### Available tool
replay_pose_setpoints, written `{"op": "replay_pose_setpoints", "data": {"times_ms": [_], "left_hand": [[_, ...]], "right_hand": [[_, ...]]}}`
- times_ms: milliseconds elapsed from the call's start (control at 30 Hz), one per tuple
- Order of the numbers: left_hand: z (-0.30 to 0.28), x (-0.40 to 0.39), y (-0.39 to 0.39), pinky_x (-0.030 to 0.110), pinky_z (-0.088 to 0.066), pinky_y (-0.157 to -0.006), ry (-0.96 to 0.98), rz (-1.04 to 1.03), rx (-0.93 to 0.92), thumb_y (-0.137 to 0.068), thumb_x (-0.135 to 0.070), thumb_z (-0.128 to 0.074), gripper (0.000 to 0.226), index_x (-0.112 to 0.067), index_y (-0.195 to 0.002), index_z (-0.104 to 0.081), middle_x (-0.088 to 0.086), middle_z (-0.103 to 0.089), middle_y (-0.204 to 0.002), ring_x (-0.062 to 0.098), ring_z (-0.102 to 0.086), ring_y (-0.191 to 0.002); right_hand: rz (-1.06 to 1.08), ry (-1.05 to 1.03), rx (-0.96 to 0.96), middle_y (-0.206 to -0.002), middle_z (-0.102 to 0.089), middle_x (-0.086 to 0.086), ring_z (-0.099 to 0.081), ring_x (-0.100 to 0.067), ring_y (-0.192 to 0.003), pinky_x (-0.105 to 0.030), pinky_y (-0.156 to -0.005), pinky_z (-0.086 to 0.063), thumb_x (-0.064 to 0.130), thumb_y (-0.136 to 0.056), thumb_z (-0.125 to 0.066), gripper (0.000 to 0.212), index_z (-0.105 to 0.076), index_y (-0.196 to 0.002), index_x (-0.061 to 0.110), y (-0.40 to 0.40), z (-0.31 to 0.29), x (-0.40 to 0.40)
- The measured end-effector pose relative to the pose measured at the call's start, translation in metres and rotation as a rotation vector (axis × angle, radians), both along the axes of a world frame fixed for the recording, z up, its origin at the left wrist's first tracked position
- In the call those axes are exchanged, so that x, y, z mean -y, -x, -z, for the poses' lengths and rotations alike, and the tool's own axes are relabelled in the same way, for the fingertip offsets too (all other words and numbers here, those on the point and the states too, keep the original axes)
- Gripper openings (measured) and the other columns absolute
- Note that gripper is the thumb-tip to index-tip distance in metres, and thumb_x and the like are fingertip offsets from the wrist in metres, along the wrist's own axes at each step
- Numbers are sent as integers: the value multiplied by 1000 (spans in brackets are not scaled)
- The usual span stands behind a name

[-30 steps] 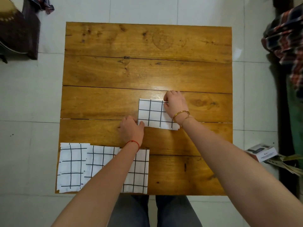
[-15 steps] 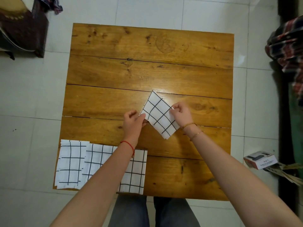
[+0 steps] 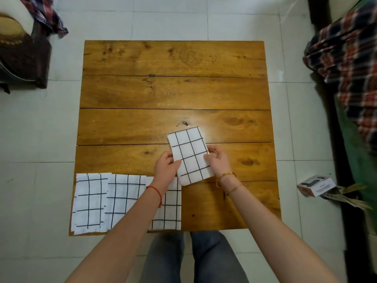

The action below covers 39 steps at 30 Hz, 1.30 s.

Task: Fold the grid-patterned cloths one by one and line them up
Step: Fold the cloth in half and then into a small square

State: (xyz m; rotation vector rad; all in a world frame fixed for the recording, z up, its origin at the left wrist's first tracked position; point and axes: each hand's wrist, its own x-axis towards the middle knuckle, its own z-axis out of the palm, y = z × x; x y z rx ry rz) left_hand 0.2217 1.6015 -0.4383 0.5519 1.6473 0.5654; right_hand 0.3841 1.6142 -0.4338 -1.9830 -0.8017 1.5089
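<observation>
A folded white cloth with a black grid is held just above the wooden table, its long side running away from me and tilted slightly left. My left hand pinches its left edge and my right hand pinches its right edge. Three folded grid cloths lie side by side along the table's near left edge: one at the corner, one in the middle, and one partly hidden under my left forearm.
A small red and white box lies on the tiled floor to the right of the table. A plaid fabric drapes over furniture at the right. Dark furniture stands at the upper left. My legs show below the table's near edge.
Both hands lifted the folded cloth off the table, turned it from lying crosswise to lengthwise, and brought it nearer, toward the row of folded cloths.
</observation>
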Motion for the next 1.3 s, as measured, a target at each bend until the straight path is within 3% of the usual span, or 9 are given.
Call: {"op": "replay_pose_setpoints", "data": {"times_ms": [167, 333, 533, 633, 800, 933, 1200, 1300], "left_hand": [[-9, 38, 12, 30, -56, -81, -24, 118, -18, -92, -1, -56, 31, -14, -119, -53, 5, -68, -112, 18, -66, -99], [-12, 73, 16, 44, -50, -99, -7, 238, -46, -90, -6, -59, 45, -11, -134, -48, 8, -62, -125, 23, -60, -112], [-17, 103, 7, 36, -45, -104, -13, 250, -75, -91, -8, -58, 53, -16, -140, -43, -2, -55, -127, 18, -56, -117], [-14, 115, 2, 31, -45, -102, -20, 257, -79, -92, -9, -58, 57, -18, -145, -39, 2, -51, -138, 17, -53, -121], [-7, 131, -3, 22, -39, -98, -13, 279, -74, -94, -6, -55, 61, -16, -149, -32, 5, -41, -149, 18, -46, -131], [1, 138, -1, 22, -36, -98, -8, 294, -70, -95, -9, -54, 62, -17, -150, -28, 6, -37, -152, 19, -40, -136], [3, 141, 3, 33, -34, -110, -16, 284, -59, -96, -11, -52, 61, -18, -152, -27, 5, -35, -153, 22, -37, -139], [3, 143, 3, 34, -36, -111, -25, 301, -53, -97, -11, -52, 61, -20, -151, -26, 3, -34, -154, 21, -38, -138]], "right_hand": [[-21, -45, 106, -64, -48, 7, -44, -6, -58, -18, -56, -39, 14, -93, -55, 12, -57, -105, 14, 7, 4, 48], [-24, -18, 214, -68, -52, 6, -48, -8, -64, -23, -66, -43, 14, -91, -57, 6, -58, -97, 13, 7, 6, 89], [-27, 30, 297, -69, -54, -1, -51, -14, -67, -29, -73, -48, 10, -88, -58, 3, -58, -90, 12, 3, 10, 117], [-42, 54, 345, -63, -49, 2, -46, -13, -62, -23, -68, -42, 9, -88, -56, 11, -53, -79, 15, 0, 11, 125], [-103, 84, 415, -64, -48, 4, -45, -12, -65, -18, -54, -34, 8, -88, -55, 6, -55, -84, 12, -1, 17, 134], [-137, 111, 459, -76, -56, -2, -51, -16, -74, -21, -67, -37, 9, -90, -53, 10, -62, -94, 8, 2, 23, 139], [-182, 101, 522, -88, -63, -9, -60, -24, -82, -30, -72, -50, 9, -90, -51, 16, -62, -102, 9, 9, 26, 148], [-187, 110, 547, -88, -61, -6, -55, -20, -79, -28, -69, -47, 9, -91, -50, 17, -61, -103, 10, 7, 24, 150]]}}
